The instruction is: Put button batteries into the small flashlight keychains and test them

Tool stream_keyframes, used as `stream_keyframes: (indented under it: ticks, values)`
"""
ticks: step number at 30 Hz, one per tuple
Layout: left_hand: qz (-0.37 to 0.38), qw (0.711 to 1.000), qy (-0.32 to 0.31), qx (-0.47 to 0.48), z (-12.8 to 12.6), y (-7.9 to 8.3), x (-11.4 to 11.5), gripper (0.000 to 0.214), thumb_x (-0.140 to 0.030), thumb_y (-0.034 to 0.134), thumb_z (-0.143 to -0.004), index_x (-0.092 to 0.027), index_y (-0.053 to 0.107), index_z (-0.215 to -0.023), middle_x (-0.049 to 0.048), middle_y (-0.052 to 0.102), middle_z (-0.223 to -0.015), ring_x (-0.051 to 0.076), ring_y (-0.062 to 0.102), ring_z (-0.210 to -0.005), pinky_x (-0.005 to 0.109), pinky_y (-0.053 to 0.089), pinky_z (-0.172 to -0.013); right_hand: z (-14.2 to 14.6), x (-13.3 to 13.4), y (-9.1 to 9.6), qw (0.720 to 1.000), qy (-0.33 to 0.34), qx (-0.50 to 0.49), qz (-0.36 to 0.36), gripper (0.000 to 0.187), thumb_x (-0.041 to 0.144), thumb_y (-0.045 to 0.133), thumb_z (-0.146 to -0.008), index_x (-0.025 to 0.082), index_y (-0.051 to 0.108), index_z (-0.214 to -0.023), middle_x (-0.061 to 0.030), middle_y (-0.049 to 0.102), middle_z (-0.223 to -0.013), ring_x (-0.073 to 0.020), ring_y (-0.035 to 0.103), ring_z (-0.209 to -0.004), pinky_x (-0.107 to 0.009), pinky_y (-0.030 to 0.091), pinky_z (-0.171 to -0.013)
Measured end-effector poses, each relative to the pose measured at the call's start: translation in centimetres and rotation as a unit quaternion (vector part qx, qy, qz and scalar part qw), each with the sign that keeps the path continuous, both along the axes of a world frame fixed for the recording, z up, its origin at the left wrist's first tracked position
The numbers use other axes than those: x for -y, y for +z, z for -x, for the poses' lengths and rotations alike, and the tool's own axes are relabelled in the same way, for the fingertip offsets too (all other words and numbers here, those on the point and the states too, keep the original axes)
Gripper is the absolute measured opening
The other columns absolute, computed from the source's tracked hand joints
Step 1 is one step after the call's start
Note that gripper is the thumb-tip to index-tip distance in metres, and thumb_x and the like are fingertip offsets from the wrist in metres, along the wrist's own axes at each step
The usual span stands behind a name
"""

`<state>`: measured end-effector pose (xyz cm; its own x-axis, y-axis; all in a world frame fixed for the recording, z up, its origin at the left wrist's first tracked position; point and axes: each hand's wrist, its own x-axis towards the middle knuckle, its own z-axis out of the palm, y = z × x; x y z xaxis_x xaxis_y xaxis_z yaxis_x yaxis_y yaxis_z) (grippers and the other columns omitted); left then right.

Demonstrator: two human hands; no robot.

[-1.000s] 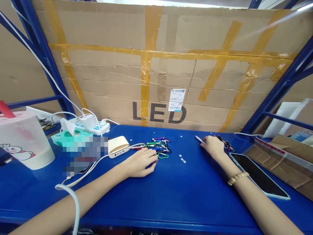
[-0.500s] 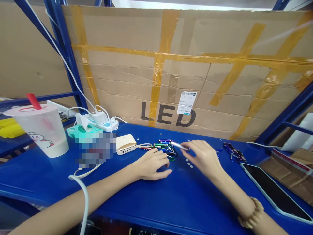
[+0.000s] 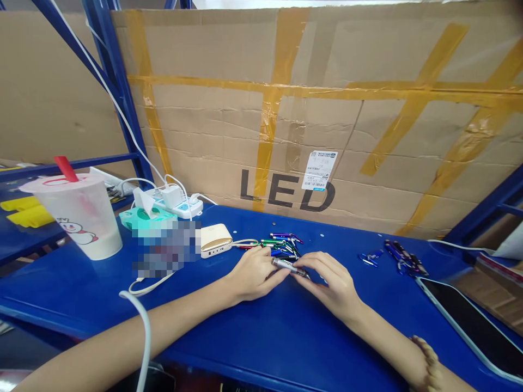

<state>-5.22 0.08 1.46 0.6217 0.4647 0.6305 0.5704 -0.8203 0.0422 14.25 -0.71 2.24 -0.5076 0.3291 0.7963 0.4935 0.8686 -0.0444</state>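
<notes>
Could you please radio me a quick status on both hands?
Left hand and right hand holding silver tube. Colored tubes just beyond. Phone off right.

- From where I stood, it looked like a storeroom or warehouse corner turned into a workspace; I couldn't tell which.
- Blue metal uprights (image 3: 118, 81), like storage racking, framed the blue worktop (image 3: 245, 337).
- A big cardboard sheet (image 3: 204, 141) made the back wall, crossed with brown tape (image 3: 267, 130), printed "LED" and bearing a shipping label (image 3: 320, 170).
- Small, coloured metallic tubes (image 3: 281, 242) lay heaped like small wares.
- A power strip (image 3: 192, 208), a drink cup (image 3: 90, 218) and a phone (image 3: 469, 321) gave it a lived-in, everyday-desk look.
</notes>
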Motion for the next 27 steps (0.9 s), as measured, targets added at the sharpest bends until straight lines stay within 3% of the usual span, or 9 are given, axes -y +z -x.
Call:
stream_keyframes:
  ticks: [8,16,23,27]
  values:
    - [0.052,0.997,-0.007,0.048,0.1,0.1,0.3,0.037,-0.039,0.026,-0.092,-0.014,0.053,-0.087,0.0045,0.059,-0.075,0.015,0.053,-0.067,0.027,0.041,-0.062,0.5,0.6,-0.3,0.997,0.027,0.010,0.065,0.017,0.021,0.055,-0.083,0.015,0.054,-0.099,-0.0049,0.061,-0.081,-0.0108,0.057,-0.067,-0.020,0.048,-0.059]
    - [-0.014,0.997,-0.069,0.044,0.2,-0.1,0.5,0.028,-0.033,0.031,-0.092,-0.015,0.051,-0.093,0.0039,0.059,-0.073,0.014,0.054,-0.066,0.024,0.043,-0.061,0.6,0.8,-0.4,0.998,-0.018,0.032,0.046,0.019,0.028,0.051,-0.086,0.015,0.053,-0.100,-0.0029,0.060,-0.072,-0.0122,0.053,-0.064,-0.023,0.043,-0.058]
    - [-0.043,0.990,-0.115,0.065,0.2,0.2,0.7,0.018,-0.025,0.038,-0.085,-0.015,0.052,-0.086,0.0014,0.052,-0.060,0.012,0.045,-0.054,0.023,0.036,-0.049,0.8,1.4,-0.3,0.992,-0.018,0.079,0.093,0.022,0.033,0.041,-0.090,0.017,0.056,-0.086,-0.0020,0.057,-0.066,-0.0129,0.048,-0.061,-0.024,0.037,-0.055]
    - [-0.024,0.990,-0.129,0.042,0.8,0.1,0.3,0.020,-0.025,0.038,-0.084,-0.015,0.052,-0.074,0.0005,0.048,-0.054,0.012,0.040,-0.051,0.023,0.034,-0.047,0.9,1.6,-0.4,0.985,-0.008,0.117,0.127,0.030,0.035,0.036,-0.092,0.017,0.056,-0.079,-0.0014,0.059,-0.065,-0.0118,0.049,-0.058,-0.023,0.037,-0.053]
